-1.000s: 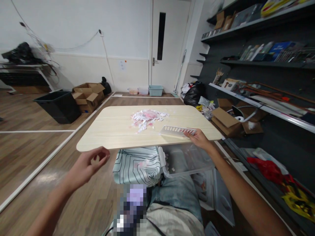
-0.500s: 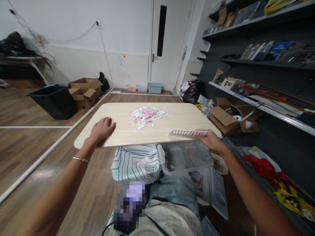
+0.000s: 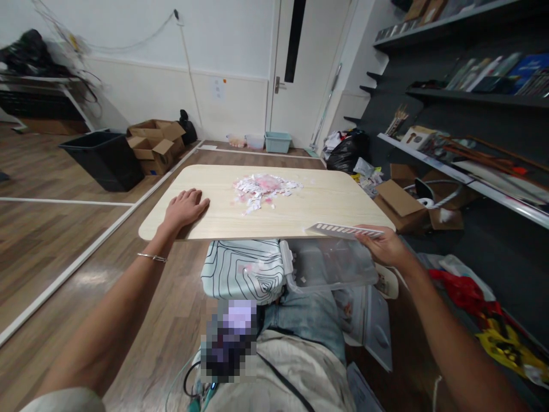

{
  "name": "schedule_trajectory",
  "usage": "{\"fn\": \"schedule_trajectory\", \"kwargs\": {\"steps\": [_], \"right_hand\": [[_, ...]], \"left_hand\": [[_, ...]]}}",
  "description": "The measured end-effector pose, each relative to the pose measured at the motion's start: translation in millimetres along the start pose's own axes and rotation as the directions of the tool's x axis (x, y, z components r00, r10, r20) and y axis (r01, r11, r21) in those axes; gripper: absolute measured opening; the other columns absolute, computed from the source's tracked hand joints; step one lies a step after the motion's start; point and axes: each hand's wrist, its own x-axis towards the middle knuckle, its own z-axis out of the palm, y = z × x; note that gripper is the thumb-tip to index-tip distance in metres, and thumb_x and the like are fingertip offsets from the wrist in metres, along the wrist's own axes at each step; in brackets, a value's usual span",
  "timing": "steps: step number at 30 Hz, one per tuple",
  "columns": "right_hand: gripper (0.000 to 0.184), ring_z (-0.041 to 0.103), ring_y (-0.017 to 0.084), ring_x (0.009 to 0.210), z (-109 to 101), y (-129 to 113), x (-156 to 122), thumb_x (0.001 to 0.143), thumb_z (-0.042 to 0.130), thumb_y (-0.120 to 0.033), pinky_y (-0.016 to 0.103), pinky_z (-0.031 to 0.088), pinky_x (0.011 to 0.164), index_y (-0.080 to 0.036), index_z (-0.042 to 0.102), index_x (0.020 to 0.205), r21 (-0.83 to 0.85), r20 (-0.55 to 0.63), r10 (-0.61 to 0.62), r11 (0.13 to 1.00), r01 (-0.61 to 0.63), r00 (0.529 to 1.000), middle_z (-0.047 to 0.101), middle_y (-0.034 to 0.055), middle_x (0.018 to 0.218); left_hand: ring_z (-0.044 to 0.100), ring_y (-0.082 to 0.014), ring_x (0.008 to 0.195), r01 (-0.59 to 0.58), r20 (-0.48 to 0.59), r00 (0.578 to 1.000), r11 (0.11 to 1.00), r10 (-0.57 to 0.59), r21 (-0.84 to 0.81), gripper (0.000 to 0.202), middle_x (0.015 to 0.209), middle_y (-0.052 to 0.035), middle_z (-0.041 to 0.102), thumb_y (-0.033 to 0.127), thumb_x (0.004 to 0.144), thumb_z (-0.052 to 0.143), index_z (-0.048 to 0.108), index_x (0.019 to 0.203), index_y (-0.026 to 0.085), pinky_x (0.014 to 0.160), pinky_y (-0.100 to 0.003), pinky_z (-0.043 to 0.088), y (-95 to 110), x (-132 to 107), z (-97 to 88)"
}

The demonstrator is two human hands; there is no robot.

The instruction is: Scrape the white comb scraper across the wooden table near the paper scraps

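My left hand (image 3: 183, 209) lies flat, fingers together, on the near left part of a light wooden table (image 3: 313, 200). My right hand (image 3: 383, 246) grips the right end of a long clear plastic strip with a row of slots (image 3: 343, 230), held at the table's near right edge. A heap of white and pink paper scraps (image 3: 262, 189) sits mid-table. Just below the strip, a clear plastic bin (image 3: 330, 266) rests on my lap beside a patterned cushion (image 3: 242, 276).
Open cardboard boxes (image 3: 156, 146) and a black bin (image 3: 105, 160) stand on the wood floor at left. Dark shelving (image 3: 472, 97) with clutter lines the right wall, with boxes (image 3: 405, 203) and bags below. A white door (image 3: 309, 74) is at the back.
My left hand rose from below the table and came to rest flat on its near left part. My right hand drew the slotted strip back to the table's near edge.
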Motion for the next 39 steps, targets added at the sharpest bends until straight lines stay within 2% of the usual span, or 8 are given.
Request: {"fn": "schedule_trajectory", "kwargs": {"steps": [5,9,14,19,23,26,31,39], "right_hand": [[0.045,0.075,0.03,0.073,-12.0,0.8,-9.1,0.08,0.075,-0.067,0.037,0.062,0.066,-0.022,0.082,0.084,-0.011,-0.058,0.04,0.999,-0.04,0.998,0.081,0.0084,0.081],[0.044,0.076,0.031,0.077,-6.1,6.4,-10.9,0.08,0.074,-0.066,0.039,0.063,0.068,-0.023,0.081,0.085,0.015,-0.141,0.049,0.999,-0.048,0.989,0.08,0.0091,0.083],[0.045,0.075,0.028,0.075,1.9,5.6,-20.8,0.082,0.073,-0.065,0.035,0.062,0.068,-0.021,0.08,0.086,0.004,-0.078,0.05,0.999,-0.049,0.996,0.077,0.0074,0.075],[0.048,0.076,0.028,0.077,-0.5,7.9,-41.3,0.084,0.071,-0.067,0.037,0.062,0.068,-0.02,0.081,0.089,0.029,0.004,0.062,0.998,-0.062,0.998,0.079,0.0107,0.086],[0.047,0.077,0.031,0.085,5.9,7.7,-38.9,0.083,0.072,-0.068,0.041,0.064,0.077,-0.022,0.08,0.089,0.064,-0.202,0.095,0.994,-0.083,0.975,0.08,0.0113,0.089],[0.045,0.077,0.031,0.086,14.6,5.3,-21.6,0.084,0.071,-0.067,0.041,0.064,0.081,-0.023,0.079,0.087,0.041,-0.261,0.074,0.997,-0.065,0.963,0.081,0.0107,0.089],[0.04,0.077,0.029,0.083,29.8,-2.0,4.2,0.091,0.066,-0.057,0.037,0.061,0.076,-0.021,0.08,0.095,-0.094,-0.196,-0.026,0.996,0.008,0.98,0.082,0.0097,0.094],[0.042,0.073,0.028,0.065,69.1,-46.7,-4.5,0.097,0.052,-0.044,0.034,0.051,0.063,-0.023,0.068,0.064,-0.387,-0.247,-0.134,0.922,0.029,0.96,0.074,0.015,0.066]], "left_hand": [[0.049,-0.0388,0.145,-0.005,-0.014,1.0,1.0,0.005,-0.007,0.06,0.157,-0.0186,0.057,0.055,0.1,0.034,0.06,0.138,0.018,0.118,-0.055,0.038,0.4,-0.6,-0.1],[0.049,-0.0372,0.145,0.001,-0.021,1.0,1.0,-0.002,-0.011,0.058,0.156,-0.0169,0.058,0.055,0.099,0.035,0.061,0.137,0.02,0.119,-0.054,0.038,0.1,-0.1,-0.2],[0.049,-0.0375,0.144,0.004,-0.008,1.0,1.0,-0.004,-0.007,0.059,0.156,-0.0172,0.057,0.055,0.099,0.035,0.06,0.139,0.019,0.119,-0.054,0.037,-0.3,0.4,-0.2],[0.048,-0.0371,0.145,0.012,-0.023,1.0,1.0,-0.012,-0.011,0.059,0.156,-0.0159,0.057,0.056,0.099,0.035,0.059,0.139,0.021,0.12,-0.054,0.036,-1.4,0.8,2.1],[0.047,-0.0372,0.146,0.011,-0.017,1.0,1.0,-0.011,-0.023,0.06,0.157,-0.0168,0.056,0.057,0.099,0.034,0.059,0.14,0.02,0.121,-0.055,0.035,-2.3,1.6,3.1],[0.046,-0.0377,0.147,0.017,-0.015,1.0,0.999,-0.018,-0.028,0.062,0.158,-0.0175,0.055,0.057,0.099,0.034,0.059,0.142,0.019,0.121,-0.056,0.035,-2.6,2.1,3.1],[0.045,-0.0389,0.148,0.021,-0.021,1.0,0.999,-0.022,-0.03,0.065,0.158,-0.0181,0.055,0.058,0.099,0.034,0.058,0.144,0.018,0.121,-0.056,0.035,-3.2,1.9,3.9],[0.048,-0.0376,0.145,0.015,-0.029,0.999,1.0,-0.016,-0.023,0.058,0.156,-0.0171,0.058,0.055,0.099,0.036,0.06,0.14,0.02,0.12,-0.055,0.037,-0.6,-0.2,1.9]]}}
